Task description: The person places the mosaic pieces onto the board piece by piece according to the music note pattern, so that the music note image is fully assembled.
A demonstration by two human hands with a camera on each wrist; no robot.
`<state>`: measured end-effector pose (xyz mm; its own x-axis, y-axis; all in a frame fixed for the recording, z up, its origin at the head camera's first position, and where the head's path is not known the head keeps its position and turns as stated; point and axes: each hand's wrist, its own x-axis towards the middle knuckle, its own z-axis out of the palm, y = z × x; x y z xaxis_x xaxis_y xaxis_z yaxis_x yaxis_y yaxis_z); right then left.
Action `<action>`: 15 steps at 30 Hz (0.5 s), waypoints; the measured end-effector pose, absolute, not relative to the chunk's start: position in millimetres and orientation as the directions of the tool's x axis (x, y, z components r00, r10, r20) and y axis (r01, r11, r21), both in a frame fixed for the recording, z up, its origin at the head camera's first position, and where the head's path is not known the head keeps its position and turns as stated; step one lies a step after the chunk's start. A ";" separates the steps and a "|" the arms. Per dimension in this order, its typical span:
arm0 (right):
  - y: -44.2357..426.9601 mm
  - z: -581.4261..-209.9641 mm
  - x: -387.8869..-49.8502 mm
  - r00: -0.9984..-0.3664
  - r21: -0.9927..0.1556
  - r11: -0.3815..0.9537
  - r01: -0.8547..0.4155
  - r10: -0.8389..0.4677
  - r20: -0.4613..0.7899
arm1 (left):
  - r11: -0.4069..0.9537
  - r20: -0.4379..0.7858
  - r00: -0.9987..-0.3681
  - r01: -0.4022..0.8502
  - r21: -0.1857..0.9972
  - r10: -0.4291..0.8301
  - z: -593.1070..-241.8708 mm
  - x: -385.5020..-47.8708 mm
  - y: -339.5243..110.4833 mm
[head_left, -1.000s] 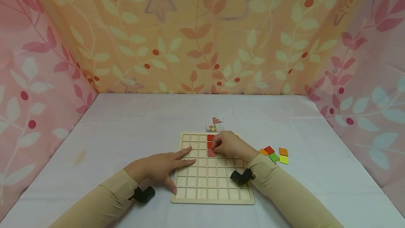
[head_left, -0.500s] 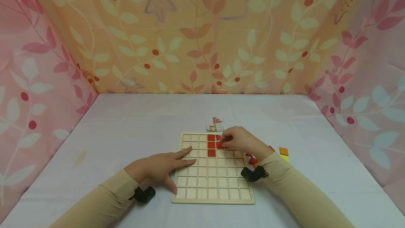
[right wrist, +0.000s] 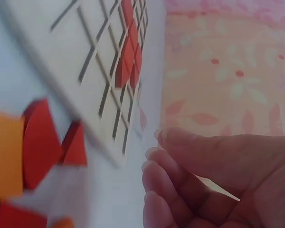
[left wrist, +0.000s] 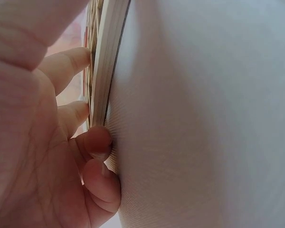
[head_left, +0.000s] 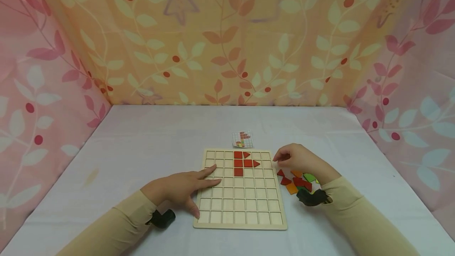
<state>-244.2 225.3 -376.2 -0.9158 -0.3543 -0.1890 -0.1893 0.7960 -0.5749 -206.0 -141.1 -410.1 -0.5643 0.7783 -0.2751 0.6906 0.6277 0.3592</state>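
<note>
My left hand lies spread at the left side of a pale wooden grid board. Two straight fingers rest on its squares and the thumb touches its lower left edge. In the left wrist view, two other fingertips bend against the cloth beside the board's rim. Several red square tiles and two red triangle tiles fill cells in the upper middle. My right hand hovers just right of the board's top corner, fingers loosely bent, thumb near the fingertips, nothing between them.
Right of the board, below my right hand, lies a loose pile of red, orange, green and yellow tiles, partly hidden by the wrist camera. A small printed pattern card lies behind the board. Patterned curtains enclose the white table.
My right hand set red tiles, including a triangle, right of the red column, then drew away rightwards off the board toward the pile. The left hand has stayed put.
</note>
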 end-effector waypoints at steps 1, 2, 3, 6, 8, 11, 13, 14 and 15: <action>230.7 -376.1 -243.8 -0.917 -0.572 0.799 -0.186 -0.350 -0.192 | 0.629 -0.277 -0.565 0.689 0.360 0.778 -410.1 -206.0 -140.8; 235.9 -376.3 -243.3 -0.919 -0.567 0.803 -0.182 -0.344 -0.192 | 0.631 -0.279 -0.566 0.688 0.360 0.776 -410.2 -206.0 -140.7; 240.9 -376.5 -242.9 -0.922 -0.562 0.809 -0.174 -0.334 -0.194 | 0.632 -0.282 -0.566 0.686 0.359 0.775 -410.2 -206.0 -140.5; 254.5 -378.2 -240.6 -0.931 -0.558 0.819 -0.133 -0.296 -0.213 | 0.636 -0.286 -0.569 0.682 0.359 0.771 -410.3 -205.9 -140.2; 262.9 -380.5 -239.0 -0.937 -0.557 0.825 -0.099 -0.266 -0.228 | 0.638 -0.287 -0.569 0.680 0.361 0.770 -409.9 -205.8 -140.1; 273.9 -384.6 -237.1 -0.941 -0.554 0.830 -0.060 -0.231 -0.245 | 0.636 -0.284 -0.569 0.680 0.365 0.772 -409.4 -205.7 -140.1; 280.4 -388.0 -236.3 -0.943 -0.549 0.835 -0.041 -0.214 -0.254 | 0.636 -0.285 -0.569 0.680 0.366 0.772 -409.1 -205.7 -140.1; 283.3 -389.5 -235.9 -0.944 -0.544 0.838 -0.037 -0.208 -0.257 | 0.635 -0.284 -0.568 0.680 0.366 0.772 -409.3 -205.6 -140.2; 285.8 -390.9 -235.5 -0.945 -0.539 0.842 -0.033 -0.202 -0.257 | 0.635 -0.284 -0.568 0.681 0.366 0.773 -409.4 -205.6 -140.2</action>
